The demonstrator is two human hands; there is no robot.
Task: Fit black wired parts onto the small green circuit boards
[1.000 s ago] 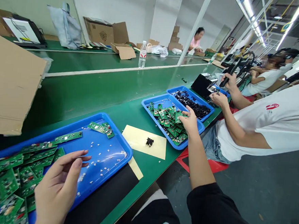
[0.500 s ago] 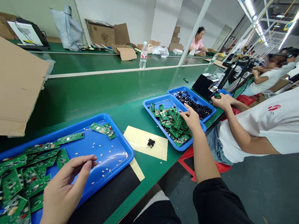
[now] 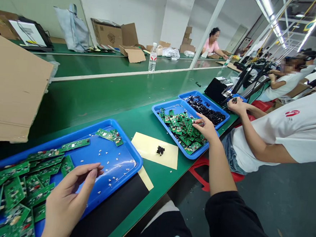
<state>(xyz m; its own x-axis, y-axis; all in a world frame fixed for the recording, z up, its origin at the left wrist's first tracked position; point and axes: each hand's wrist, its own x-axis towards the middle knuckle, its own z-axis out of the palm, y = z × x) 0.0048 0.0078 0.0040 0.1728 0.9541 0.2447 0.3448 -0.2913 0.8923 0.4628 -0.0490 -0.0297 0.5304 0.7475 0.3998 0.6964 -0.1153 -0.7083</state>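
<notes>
My left hand (image 3: 70, 195) hovers over the near blue tray (image 3: 130, 142), thumb and fingertips drawn together. Whatever lies between them, if anything, cannot be made out. Beneath and left of it lies a pile of green circuit boards (image 3: 15, 188), and small white pieces (image 3: 113, 180) are scattered over the tray floor. My right hand (image 3: 207, 129) reaches over a second blue tray (image 3: 158, 115) heaped with circuit boards (image 3: 183, 129). Its thumb and index finger stand slightly apart at the heap's right side, with no board lifted between them.
A yellow sheet (image 3: 142, 142) with a small black clump (image 3: 160, 150) lies between the trays. Behind is a tray of black parts (image 3: 207, 111). A co-worker in a white shirt (image 3: 279, 123) sits at right. A cardboard flap (image 3: 14, 90) stands left; a water bottle (image 3: 152, 58) stands farther back.
My right hand has shifted slightly right over the heap, and its index finger has bent downward. My left hand keeps its pose. The co-worker's hands have moved a little.
</notes>
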